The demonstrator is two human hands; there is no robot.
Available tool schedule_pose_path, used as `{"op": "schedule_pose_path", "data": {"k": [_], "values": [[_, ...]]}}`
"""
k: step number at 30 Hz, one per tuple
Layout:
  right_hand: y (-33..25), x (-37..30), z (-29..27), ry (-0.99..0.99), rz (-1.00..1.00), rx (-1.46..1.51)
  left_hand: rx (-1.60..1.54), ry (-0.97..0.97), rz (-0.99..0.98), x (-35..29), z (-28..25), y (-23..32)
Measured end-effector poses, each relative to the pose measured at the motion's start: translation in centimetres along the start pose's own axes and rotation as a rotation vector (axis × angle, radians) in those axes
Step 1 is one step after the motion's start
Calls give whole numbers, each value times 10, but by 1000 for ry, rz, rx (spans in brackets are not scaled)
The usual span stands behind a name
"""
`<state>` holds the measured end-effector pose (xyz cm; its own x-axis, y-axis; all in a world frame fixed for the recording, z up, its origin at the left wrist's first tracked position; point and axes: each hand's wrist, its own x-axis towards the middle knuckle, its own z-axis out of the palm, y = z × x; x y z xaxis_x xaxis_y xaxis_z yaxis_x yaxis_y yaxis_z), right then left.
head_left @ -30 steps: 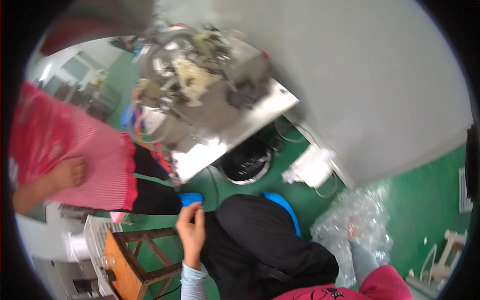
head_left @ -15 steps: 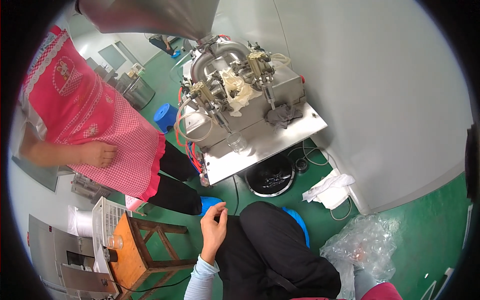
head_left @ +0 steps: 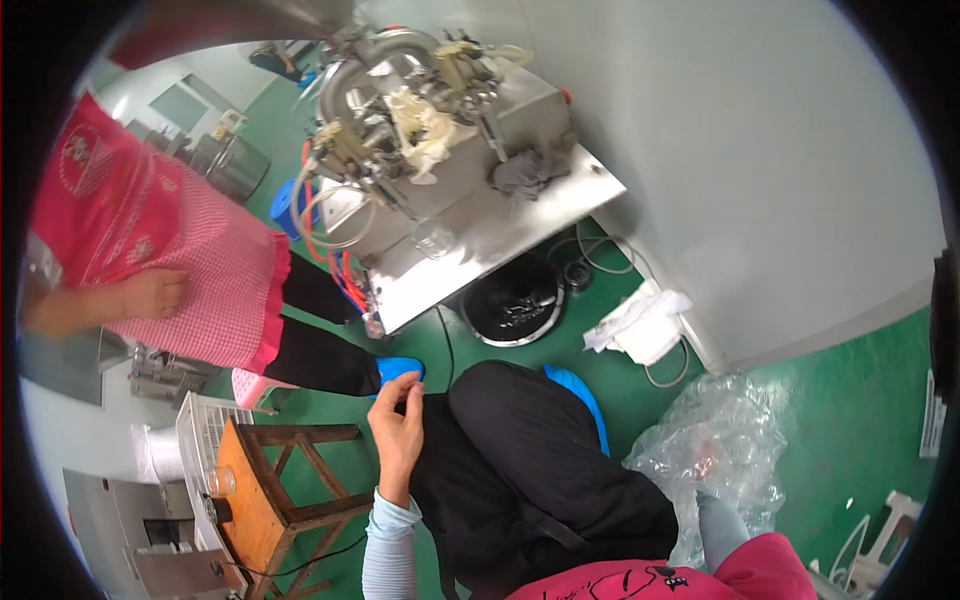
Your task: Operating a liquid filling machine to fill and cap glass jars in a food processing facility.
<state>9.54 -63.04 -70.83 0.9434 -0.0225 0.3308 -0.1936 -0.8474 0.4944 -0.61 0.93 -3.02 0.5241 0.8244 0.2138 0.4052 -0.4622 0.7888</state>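
Left fingers curl loosely, lower centre, while the right hand, grip unclear, seemingly handles lower-right plastic; lifting would need a secure hold.

Open floor around the hands, hemmed in by stool, knee and machine.
Left of the left hand, a strip of bare floor runs to the wooden stool; a co-worker's blue shoe cover sits just past its fingertips. A bent knee stands between it and the right hand, which crumpled clear plastic film surrounds, with open floor farther right. Ahead, a black tub obstructs beneath the steel ledge, whose bare stretch separates glass jar and grey rag.
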Motion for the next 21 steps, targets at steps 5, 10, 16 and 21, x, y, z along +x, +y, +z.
{"op": "schedule_pose_path", "data": {"k": [5, 10, 16, 21], "values": [[-83, 87, 5, -7, 88, -204, -2, -104, -47, -2, 17, 0], [-88, 68, -29, -3, 116, -300, -6, -48, -36, -7, -10, 12], [-58, 94, -52, -64, -129, -167, -75, -98, -13, 1, -9, 4], [58, 86, -49, -215, -414, 55, -118, -110, 5, 5, -2, -6]]}}
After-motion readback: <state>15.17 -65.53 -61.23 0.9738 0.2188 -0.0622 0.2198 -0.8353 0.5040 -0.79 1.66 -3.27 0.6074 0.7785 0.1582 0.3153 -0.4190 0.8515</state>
